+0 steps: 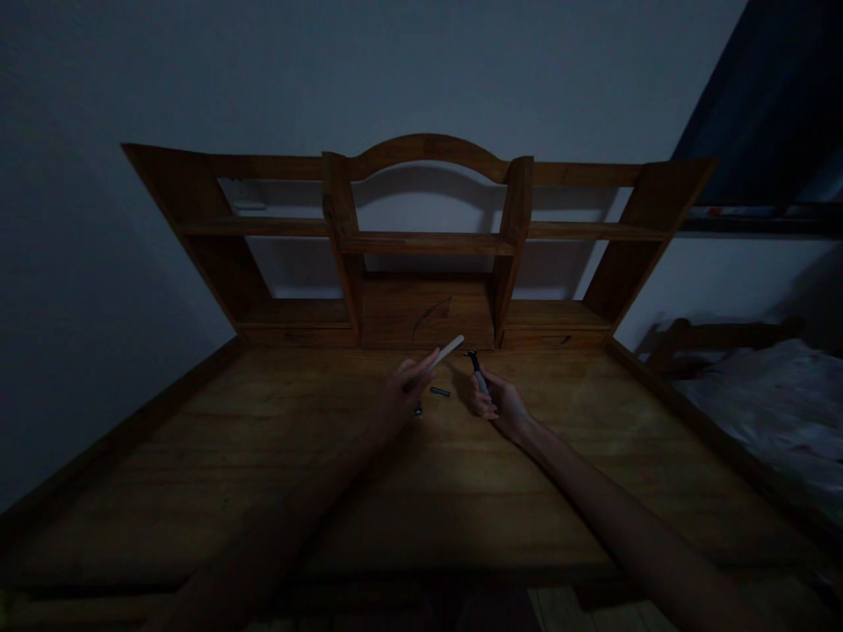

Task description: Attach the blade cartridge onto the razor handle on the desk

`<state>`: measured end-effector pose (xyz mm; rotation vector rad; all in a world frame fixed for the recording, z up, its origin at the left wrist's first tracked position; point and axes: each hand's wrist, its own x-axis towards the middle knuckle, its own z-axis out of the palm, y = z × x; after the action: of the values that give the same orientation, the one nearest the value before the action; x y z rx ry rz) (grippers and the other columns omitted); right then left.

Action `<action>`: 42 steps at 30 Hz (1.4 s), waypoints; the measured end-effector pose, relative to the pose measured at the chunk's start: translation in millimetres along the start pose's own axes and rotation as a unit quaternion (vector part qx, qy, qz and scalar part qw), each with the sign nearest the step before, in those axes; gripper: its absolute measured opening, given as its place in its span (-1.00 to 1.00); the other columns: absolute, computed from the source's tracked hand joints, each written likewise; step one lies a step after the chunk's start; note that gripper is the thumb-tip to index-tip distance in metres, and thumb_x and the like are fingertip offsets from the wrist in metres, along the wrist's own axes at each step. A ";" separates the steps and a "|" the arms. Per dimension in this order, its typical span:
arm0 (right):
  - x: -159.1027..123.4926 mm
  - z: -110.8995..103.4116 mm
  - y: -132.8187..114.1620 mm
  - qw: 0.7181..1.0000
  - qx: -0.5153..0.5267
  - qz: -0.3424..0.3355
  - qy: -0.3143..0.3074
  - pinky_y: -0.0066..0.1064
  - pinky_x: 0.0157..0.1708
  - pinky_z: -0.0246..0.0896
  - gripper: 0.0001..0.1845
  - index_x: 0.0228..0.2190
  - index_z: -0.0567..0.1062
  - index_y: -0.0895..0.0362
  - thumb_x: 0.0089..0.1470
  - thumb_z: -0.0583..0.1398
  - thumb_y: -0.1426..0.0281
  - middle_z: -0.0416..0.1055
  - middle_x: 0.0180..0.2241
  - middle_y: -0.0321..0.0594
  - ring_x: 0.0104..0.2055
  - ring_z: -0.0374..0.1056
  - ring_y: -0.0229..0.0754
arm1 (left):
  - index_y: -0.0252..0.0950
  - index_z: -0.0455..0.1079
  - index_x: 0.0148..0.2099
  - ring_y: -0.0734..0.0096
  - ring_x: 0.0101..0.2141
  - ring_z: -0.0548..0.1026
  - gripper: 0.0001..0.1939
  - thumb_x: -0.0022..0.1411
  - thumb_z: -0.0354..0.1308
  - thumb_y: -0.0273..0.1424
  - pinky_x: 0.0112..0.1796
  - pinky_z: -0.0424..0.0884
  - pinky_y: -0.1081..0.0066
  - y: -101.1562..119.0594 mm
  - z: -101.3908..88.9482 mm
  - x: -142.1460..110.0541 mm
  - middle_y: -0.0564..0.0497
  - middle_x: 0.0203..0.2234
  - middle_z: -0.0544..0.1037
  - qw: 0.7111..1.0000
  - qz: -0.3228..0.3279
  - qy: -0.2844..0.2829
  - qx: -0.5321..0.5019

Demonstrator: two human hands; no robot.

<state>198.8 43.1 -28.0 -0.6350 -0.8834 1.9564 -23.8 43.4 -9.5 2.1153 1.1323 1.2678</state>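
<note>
My left hand [403, 386] is closed on a slim white stick with a rounded end [450, 349], which points up and to the right. A small dark piece [418, 410] shows just under that hand; whether the hand touches it I cannot tell. My right hand [495, 402] is wrapped round a razor handle [483, 383], grey below with a black neck and a forked top; no blade head shows on it. Between the hands, a small dark rectangular piece [440, 391], like a razor blade cartridge, lies flat on the wooden desk [435, 491].
A wooden shelf unit [428, 243] with open compartments and low drawers stands along the back of the desk. Behind it rises a pale wall [408, 70]. To the right are a bed with pale bedding [777, 404] and a dark window [777, 105]. The light is dim.
</note>
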 end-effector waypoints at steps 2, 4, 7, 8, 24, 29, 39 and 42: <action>1.4 -1.6 1.8 1.000 -0.008 0.004 -0.001 -0.61 -0.79 -0.39 -0.66 -0.46 0.30 0.13 0.18 0.08 0.13 -0.08 -0.67 -0.48 -0.72 -0.29 -0.42 | -0.10 0.22 0.25 0.42 -0.33 0.35 -0.55 0.36 -0.05 -0.20 -0.25 0.30 0.44 4.5 1.6 -1.2 0.03 -0.33 0.41 0.999 0.014 -0.032 0.004; 4.1 -5.3 4.4 1.000 -0.011 0.005 -0.012 -0.61 -0.79 -0.38 -0.66 -0.46 0.30 0.13 0.18 0.07 0.13 -0.08 -0.67 -0.48 -0.72 -0.29 -0.42 | -0.10 0.23 0.25 0.42 -0.34 0.35 -0.56 0.36 -0.06 -0.22 -0.26 0.30 0.44 6.1 3.9 -2.1 0.03 -0.36 0.40 0.998 0.022 -0.054 0.010; 7.9 -11.2 7.7 1.000 -0.009 0.003 -0.029 -0.62 -0.80 -0.37 -0.65 -0.45 0.31 0.14 0.18 0.07 0.12 -0.07 -0.67 -0.48 -0.72 -0.30 -0.42 | -0.11 0.23 0.25 0.42 -0.34 0.36 -0.57 0.38 -0.07 -0.24 -0.28 0.29 0.44 4.6 5.6 -2.4 0.02 -0.37 0.39 0.998 0.033 -0.053 0.018; 8.5 -12.4 8.2 0.999 -0.008 0.002 -0.033 -0.62 -0.80 -0.36 -0.65 -0.44 0.31 0.15 0.18 0.07 0.12 -0.07 -0.67 -0.48 -0.72 -0.30 -0.42 | -0.12 0.23 0.25 0.42 -0.34 0.36 -0.57 0.38 -0.07 -0.24 -0.29 0.29 0.45 3.9 5.5 -2.4 0.02 -0.37 0.39 0.998 0.037 -0.050 0.021; 3.6 -6.2 2.4 0.999 0.023 -0.007 -0.035 -0.61 -0.80 -0.35 -0.65 -0.47 0.33 0.16 0.21 0.03 0.17 -0.10 -0.68 -0.47 -0.71 -0.31 -0.41 | -0.11 0.24 0.24 0.44 -0.37 0.33 -0.58 0.37 -0.04 -0.24 -0.31 0.26 0.45 1.2 5.8 -1.8 0.05 -0.41 0.35 0.998 0.043 -0.020 0.030; 3.3 -7.8 1.6 0.999 0.012 -0.016 -0.044 -0.62 -0.79 -0.33 -0.65 -0.48 0.33 0.16 0.21 0.05 0.17 -0.11 -0.67 -0.47 -0.71 -0.32 -0.42 | -0.08 0.24 0.24 0.45 -0.39 0.33 -0.57 0.36 -0.04 -0.21 -0.33 0.25 0.46 -1.8 4.6 -1.6 0.06 -0.41 0.34 0.999 0.018 -0.008 0.039; 5.6 -12.9 2.1 0.999 -0.009 -0.005 -0.034 -0.61 -0.79 -0.37 -0.66 -0.45 0.36 0.17 0.18 0.08 0.16 -0.09 -0.67 -0.47 -0.71 -0.31 -0.43 | -0.08 0.22 0.25 0.43 -0.35 0.35 -0.57 0.37 -0.05 -0.23 -0.30 0.27 0.45 0.1 5.1 -2.6 0.05 -0.39 0.35 0.999 0.032 -0.011 0.026; 4.6 -10.5 3.0 0.999 -0.014 -0.009 -0.030 -0.61 -0.79 -0.37 -0.66 -0.46 0.36 0.17 0.19 0.09 0.16 -0.09 -0.67 -0.48 -0.71 -0.30 -0.43 | -0.08 0.22 0.25 0.42 -0.36 0.35 -0.57 0.38 -0.06 -0.22 -0.30 0.27 0.44 0.7 5.7 -3.1 0.05 -0.40 0.35 0.998 0.031 -0.016 0.047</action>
<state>202.5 49.6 -37.3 -0.5855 -0.9526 1.9585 -19.2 40.7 -13.4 2.2477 1.1404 1.2253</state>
